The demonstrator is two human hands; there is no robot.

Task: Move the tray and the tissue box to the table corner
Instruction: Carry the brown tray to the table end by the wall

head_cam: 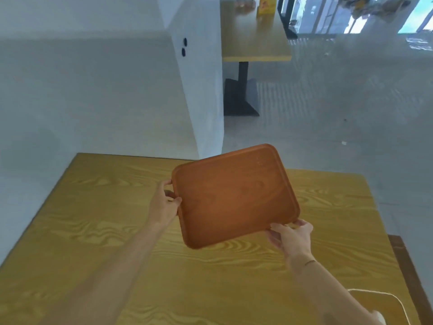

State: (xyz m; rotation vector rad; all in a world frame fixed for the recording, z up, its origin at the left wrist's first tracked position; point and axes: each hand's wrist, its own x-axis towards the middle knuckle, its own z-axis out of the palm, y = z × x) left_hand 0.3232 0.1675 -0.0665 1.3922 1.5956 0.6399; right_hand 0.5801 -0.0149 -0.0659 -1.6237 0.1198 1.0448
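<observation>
A brown wooden tray with rounded corners is held in the air above the yellow wood-grain table, tilted and turned at an angle. My left hand grips its left edge. My right hand grips its near right corner from below. The tray carries nothing. No tissue box shows on this table.
A white wall and pillar stand behind the table's far edge. A second yellow table on a black pedestal stands further back with a yellow box on it. A white cord lies at the near right. Grey floor lies to the right.
</observation>
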